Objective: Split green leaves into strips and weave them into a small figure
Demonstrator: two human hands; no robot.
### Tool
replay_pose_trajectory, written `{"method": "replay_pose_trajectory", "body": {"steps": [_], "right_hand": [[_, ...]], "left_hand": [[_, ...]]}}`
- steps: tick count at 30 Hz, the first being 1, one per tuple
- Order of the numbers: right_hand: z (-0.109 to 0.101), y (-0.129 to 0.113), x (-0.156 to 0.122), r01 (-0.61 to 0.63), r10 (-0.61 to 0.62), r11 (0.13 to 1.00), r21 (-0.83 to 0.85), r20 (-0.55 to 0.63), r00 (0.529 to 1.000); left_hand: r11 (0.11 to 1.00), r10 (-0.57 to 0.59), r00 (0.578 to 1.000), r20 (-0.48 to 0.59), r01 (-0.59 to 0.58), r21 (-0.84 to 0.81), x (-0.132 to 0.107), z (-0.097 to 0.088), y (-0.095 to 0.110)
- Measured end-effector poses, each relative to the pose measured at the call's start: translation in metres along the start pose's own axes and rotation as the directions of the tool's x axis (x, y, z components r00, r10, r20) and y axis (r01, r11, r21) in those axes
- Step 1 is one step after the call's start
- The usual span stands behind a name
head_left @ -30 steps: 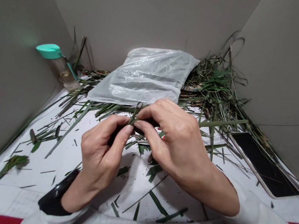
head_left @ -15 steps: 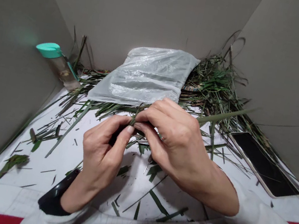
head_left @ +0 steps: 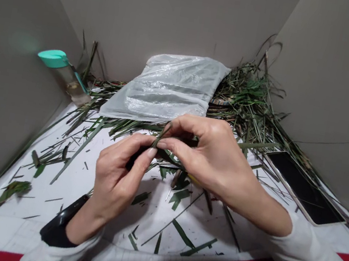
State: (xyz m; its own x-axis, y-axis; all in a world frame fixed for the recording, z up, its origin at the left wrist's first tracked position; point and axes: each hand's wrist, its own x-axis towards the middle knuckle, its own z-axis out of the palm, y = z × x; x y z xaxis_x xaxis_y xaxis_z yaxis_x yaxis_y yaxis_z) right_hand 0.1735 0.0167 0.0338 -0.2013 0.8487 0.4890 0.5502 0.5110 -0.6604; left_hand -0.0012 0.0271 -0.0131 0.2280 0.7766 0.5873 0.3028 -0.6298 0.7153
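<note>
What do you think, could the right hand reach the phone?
Probably yes. The right hand is pinching a thin green leaf strip, so it would have to let go, but only loose leaf strips lie between it and the phone.

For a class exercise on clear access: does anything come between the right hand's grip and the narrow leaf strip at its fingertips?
Nothing visible does. The right hand touches the narrow green leaf strip directly; the left hand closes on it from the other side, not between them.
</note>
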Motion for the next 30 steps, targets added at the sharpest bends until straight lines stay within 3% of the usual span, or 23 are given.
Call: {"method": "replay_pose_trajectory", "body": {"steps": [3, 7, 11, 18, 24, 30], "right_hand": [[0.000, -0.002, -0.001, -0.010, 0.010, 1.000, -0.021, 0.002, 1.000], [0.001, -0.001, 0.000, -0.003, 0.004, 0.998, -0.064, 0.017, 1.000], [-0.001, 0.003, 0.003, -0.051, 0.046, 0.996, 0.067, 0.083, 0.995], [-0.004, 0.007, 0.008, -0.130, 0.110, 0.981, 0.146, 0.138, 0.984], [-0.009, 0.005, 0.008, -0.154, 0.127, 0.968, 0.200, 0.143, 0.982], [-0.009, 0.007, 0.008, -0.121, 0.103, 0.977, 0.178, 0.107, 0.989]], "left_hand": [[0.997, -0.023, 1.000, 0.017, 0.025, -0.069, 0.000, 0.000, -0.001], [0.965, -0.157, 0.987, 0.031, 0.160, -0.209, 0.001, 0.001, -0.003], [0.870, -0.289, 0.949, 0.123, 0.314, -0.379, 0.003, 0.001, -0.003], [0.728, -0.429, 0.887, 0.172, 0.452, -0.516, 0.008, 0.003, 0.008], [0.657, -0.442, 0.863, 0.243, 0.496, -0.568, 0.012, -0.001, 0.015], [0.723, -0.416, 0.873, 0.253, 0.487, -0.491, 0.009, -0.007, 0.013]]}}
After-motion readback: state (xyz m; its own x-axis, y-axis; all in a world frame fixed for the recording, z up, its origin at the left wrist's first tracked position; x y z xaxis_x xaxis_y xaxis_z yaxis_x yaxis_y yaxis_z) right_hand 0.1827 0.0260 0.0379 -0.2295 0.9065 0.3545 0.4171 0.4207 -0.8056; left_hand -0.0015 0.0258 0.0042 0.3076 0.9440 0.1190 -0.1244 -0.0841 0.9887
